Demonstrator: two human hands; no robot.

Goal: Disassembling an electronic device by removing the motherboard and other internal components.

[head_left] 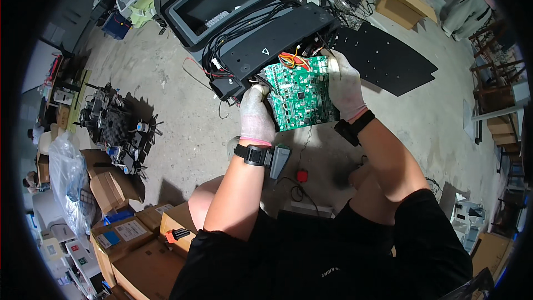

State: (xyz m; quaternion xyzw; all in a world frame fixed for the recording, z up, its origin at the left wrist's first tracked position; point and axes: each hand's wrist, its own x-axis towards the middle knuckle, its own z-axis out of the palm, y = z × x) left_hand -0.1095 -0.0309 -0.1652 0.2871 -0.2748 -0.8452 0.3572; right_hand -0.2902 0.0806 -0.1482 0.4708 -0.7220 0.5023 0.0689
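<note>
A green circuit board [301, 95] is held between my two gloved hands, its component side facing up. My left hand [257, 114], in a white glove, is closed on the board's left edge. On the opposite edge my right hand [345, 85], gloved too, grips with the thumb lying over the top. Red, orange and yellow wires [294, 61] cross the board's far end. Just beyond it is a large black machine housing [244, 64] with a flat panel and a bundle of black cables [230, 39]. The fingers under the board are hidden.
A flat black panel [388, 58] lies right of the housing. Black robot-like machinery [114, 122] stands on the floor at left. Cardboard boxes [147, 266] are stacked at lower left, with an orange-and-black tool [176, 235] on top. A small red object [301, 175] and a cable lie below the board.
</note>
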